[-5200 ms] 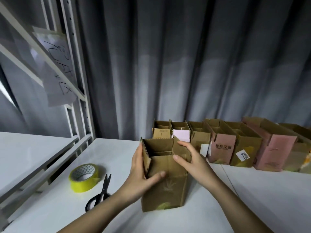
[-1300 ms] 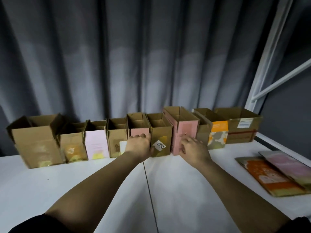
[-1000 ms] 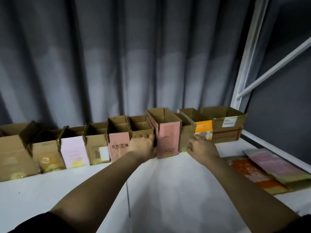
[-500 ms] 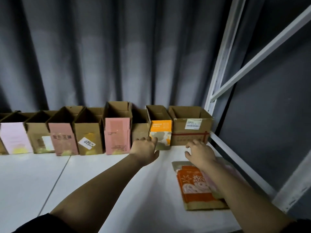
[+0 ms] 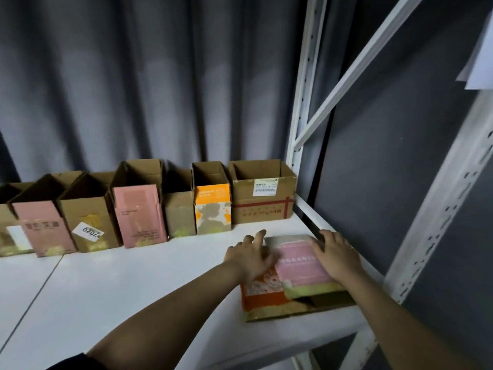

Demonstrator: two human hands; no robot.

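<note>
The flattened pink carton (image 5: 301, 263) lies at the right end of the white table (image 5: 133, 284), on top of a flattened orange carton (image 5: 262, 295) that sticks out at its left and near edges; both hands rest flat on the pile with fingers straight, gripping nothing. The left hand (image 5: 250, 256) is at the pink carton's left edge, the right hand (image 5: 337, 256) on its right side. Behind, a row of open boxes stands along the grey curtain (image 5: 133, 76), with the red-taped box (image 5: 262, 206) nearest, then an orange-fronted box (image 5: 212, 209).
</note>
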